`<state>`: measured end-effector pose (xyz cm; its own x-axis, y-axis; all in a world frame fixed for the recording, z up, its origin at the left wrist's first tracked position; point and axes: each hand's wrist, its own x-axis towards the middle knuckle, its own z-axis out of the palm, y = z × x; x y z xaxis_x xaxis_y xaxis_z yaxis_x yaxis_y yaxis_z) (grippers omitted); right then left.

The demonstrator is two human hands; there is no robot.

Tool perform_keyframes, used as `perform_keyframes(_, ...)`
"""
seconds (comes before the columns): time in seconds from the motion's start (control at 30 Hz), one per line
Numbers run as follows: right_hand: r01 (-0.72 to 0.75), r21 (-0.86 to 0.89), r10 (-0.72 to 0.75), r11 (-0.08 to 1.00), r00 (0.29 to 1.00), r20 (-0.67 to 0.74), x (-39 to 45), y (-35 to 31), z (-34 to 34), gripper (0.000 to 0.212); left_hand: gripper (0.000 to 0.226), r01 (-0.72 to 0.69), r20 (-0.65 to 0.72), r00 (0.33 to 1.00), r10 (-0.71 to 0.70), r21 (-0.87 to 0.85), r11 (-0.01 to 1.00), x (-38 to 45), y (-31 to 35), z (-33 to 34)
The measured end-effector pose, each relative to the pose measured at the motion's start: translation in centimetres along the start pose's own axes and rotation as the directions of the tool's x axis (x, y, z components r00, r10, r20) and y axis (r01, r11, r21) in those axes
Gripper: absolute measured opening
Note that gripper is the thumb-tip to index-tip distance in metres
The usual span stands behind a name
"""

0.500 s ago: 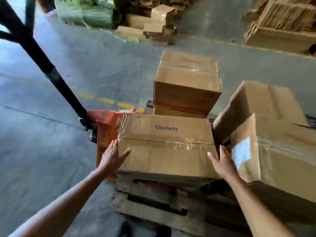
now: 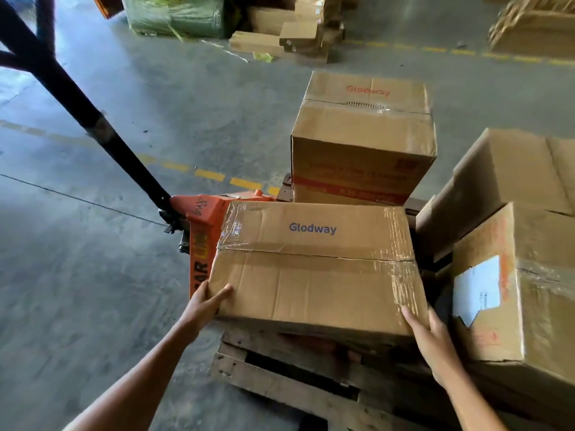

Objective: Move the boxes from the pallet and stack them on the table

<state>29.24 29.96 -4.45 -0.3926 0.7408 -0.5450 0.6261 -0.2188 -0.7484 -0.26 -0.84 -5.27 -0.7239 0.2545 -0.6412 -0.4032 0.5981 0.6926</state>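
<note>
A person's two bare arms reach forward over a wooden pallet (image 2: 298,387) on a grey concrete warehouse floor (image 2: 93,275). At the centre sits a taped cardboard box (image 2: 314,269) printed "Glodway", lying on the pallet. The left hand (image 2: 207,306), at 8 o'clock of the box, is grasping its near left corner, thumb across the top and fingers down the side. The right hand (image 2: 427,340), at 4 o'clock, holds the near right corner with fingers laid along the edge. At 12 o'clock stands a taller box (image 2: 362,141); at 3 o'clock are two more boxes (image 2: 513,244). An orange pallet jack (image 2: 202,231) sits at 9 o'clock, its black handle (image 2: 77,101) slanting toward 10 o'clock.
</note>
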Motion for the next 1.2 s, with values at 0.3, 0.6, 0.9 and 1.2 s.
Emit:
perform_keyframes(0.3, 0.364, 0.029, -0.360, 0.931, 0.929, -0.088, -10.5, -10.3, 3.0, 0.047, 0.065, -0.144, 0.022, 0.989, 0.148, -0.128, 0.981, -5.4, 0.1, -9.9)
perform_keyframes(0.6, 0.564, 0.116, -0.463, 0.818, 0.764, -0.450, -26.4, -15.1, 0.9, 0.049, 0.046, -0.528, 0.101, 0.824, 0.558, -0.223, 0.820, -13.0, 9.2, -17.5)
perform_keyframes(0.9, 0.705, -0.043, -0.418, 0.708, 0.371, -0.829, -44.1, -10.5, -12.7, 0.046, 0.069, -0.688, 0.385, 0.466, 0.796, -0.408, 0.600, -26.4, 18.7, -6.9)
perform_keyframes(1.2, 0.589, 0.059, -0.035, 0.806, 0.147, -0.989, -61.2, 10.5, -24.6, 0.074, 0.103, -0.751, 0.658, 0.196, 0.727, -0.376, 0.542, -44.3, 14.9, 17.8)
